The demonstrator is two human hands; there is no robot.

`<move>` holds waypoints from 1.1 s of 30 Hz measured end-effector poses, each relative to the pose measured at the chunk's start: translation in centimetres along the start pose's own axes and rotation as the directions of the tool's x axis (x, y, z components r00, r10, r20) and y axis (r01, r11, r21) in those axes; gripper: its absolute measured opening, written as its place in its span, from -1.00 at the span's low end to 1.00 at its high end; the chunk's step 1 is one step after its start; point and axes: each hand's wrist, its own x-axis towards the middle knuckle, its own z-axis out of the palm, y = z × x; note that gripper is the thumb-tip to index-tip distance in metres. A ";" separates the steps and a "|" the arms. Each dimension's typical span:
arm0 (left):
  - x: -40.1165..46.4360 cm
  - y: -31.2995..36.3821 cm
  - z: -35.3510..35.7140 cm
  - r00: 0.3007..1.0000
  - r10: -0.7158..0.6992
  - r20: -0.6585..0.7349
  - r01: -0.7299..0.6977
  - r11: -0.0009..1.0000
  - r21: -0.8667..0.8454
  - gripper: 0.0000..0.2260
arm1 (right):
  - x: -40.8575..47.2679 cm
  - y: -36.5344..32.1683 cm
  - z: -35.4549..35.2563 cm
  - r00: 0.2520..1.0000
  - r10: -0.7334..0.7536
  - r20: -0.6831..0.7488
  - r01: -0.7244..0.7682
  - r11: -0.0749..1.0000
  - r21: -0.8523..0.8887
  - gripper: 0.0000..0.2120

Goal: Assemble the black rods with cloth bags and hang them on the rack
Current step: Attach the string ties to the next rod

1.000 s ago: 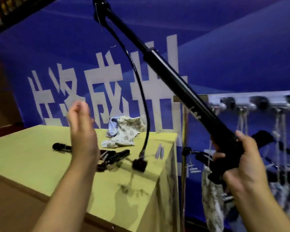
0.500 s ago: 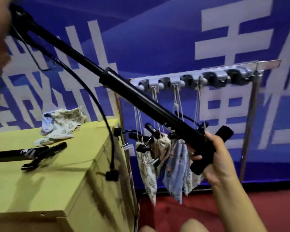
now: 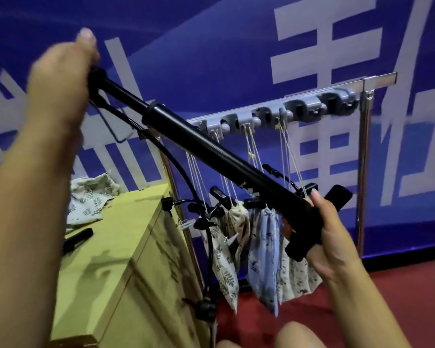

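Observation:
A long black rod (image 3: 211, 151) slants from upper left to lower right across the view. My left hand (image 3: 60, 81) grips its thin upper end, and my right hand (image 3: 322, 232) holds its thick handle end. A black hose (image 3: 186, 182) hangs from the rod's top and ends in a black fitting near the floor. Behind the rod stands a metal rack (image 3: 276, 114) with grey clips. Several patterned cloth bags (image 3: 264, 249) with rods in them hang from it by strings. Loose cloth bags (image 3: 91, 197) and another black rod (image 3: 77, 238) lie on the yellow table (image 3: 116, 252).
A blue banner with large white characters (image 3: 312, 46) covers the wall behind the rack. The floor (image 3: 387, 285) is red. The table's right edge stands close to the rack's left post (image 3: 178, 197). My knee (image 3: 299, 335) shows at the bottom.
The view has swung right from the table to the rack. My left hand has risen and closed on the rod's upper end. My right hand has kept its hold on the handle.

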 end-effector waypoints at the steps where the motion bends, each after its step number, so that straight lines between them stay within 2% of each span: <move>1: -1.9 1.4 1.2 1.000 0.026 0.002 -0.026 1.000 0.001 -0.62 | 0.1 0.1 -0.2 1.000 0.004 0.001 -0.004 1.000 0.005 -0.77; 4: -3.3 1.1 2.6 0.998 0.068 0.013 -0.068 0.998 -0.009 -0.74 | 0.0 0.5 -0.2 1.000 0.021 0.009 -0.021 1.000 0.015 -0.70; 7: -4.4 -0.1 4.0 0.997 0.066 0.038 -0.066 0.998 -0.003 -0.76 | 0.1 1.4 -0.2 1.000 0.019 -0.001 -0.019 0.999 0.039 -0.52; 11: -5.5 -0.1 4.6 0.997 0.077 0.010 -0.077 0.996 -0.046 -0.73 | 0.1 2.0 -0.3 0.999 0.047 -0.001 -0.046 0.993 0.106 -0.60; 13: -5.7 0.4 4.4 0.993 0.115 0.027 -0.113 0.992 -0.056 -0.71 | 0.1 2.2 -0.3 0.997 0.082 0.001 -0.081 0.986 0.146 -0.52; 15: -5.4 1.0 3.8 0.982 0.140 0.130 -0.132 0.989 -0.068 -0.67 | 0.5 2.0 -0.4 0.987 0.156 0.023 -0.158 0.969 0.191 -0.39; 17: -5.1 1.6 2.7 0.930 0.167 0.328 -0.137 0.984 -0.112 -0.56 | 1.0 1.7 -0.6 0.952 0.291 0.092 -0.304 0.922 0.238 -0.23; 19: -4.6 1.7 1.5 0.843 0.206 0.497 -0.221 0.975 -0.029 -0.42 | 1.4 1.5 -1.2 0.896 0.402 0.188 -0.441 0.853 0.280 -0.28; 21: -4.1 1.5 0.8 0.789 0.233 0.569 -0.379 0.913 0.151 -0.36 | 1.7 1.5 -1.5 0.858 0.454 0.242 -0.512 0.797 0.320 -0.39; 23: -3.8 1.3 0.7 0.775 0.256 0.578 -0.432 0.882 0.189 -0.33 | 1.7 1.6 -1.5 0.836 0.466 0.289 -0.545 0.766 0.342 -0.42; 25: -4.1 1.1 1.2 0.765 0.259 0.590 -0.399 0.909 0.118 -0.30 | 1.8 1.8 -1.6 0.826 0.471 0.309 -0.559 0.754 0.345 -0.41; 29: -4.7 0.1 1.8 0.820 0.311 0.480 -0.419 0.898 0.135 -0.25 | 1.8 1.6 -1.8 0.802 0.431 0.413 -0.583 0.713 0.389 -0.38; 32: -5.1 -0.9 2.0 0.841 0.317 0.439 -0.402 0.908 0.115 -0.26 | 2.6 2.9 -3.0 0.739 0.418 0.528 -0.634 0.697 0.335 -0.35; 33: -5.4 -1.2 2.2 0.850 0.296 0.436 -0.368 0.926 0.089 -0.28 | 2.3 3.1 -2.5 0.788 0.414 0.457 -0.581 0.746 0.326 -0.36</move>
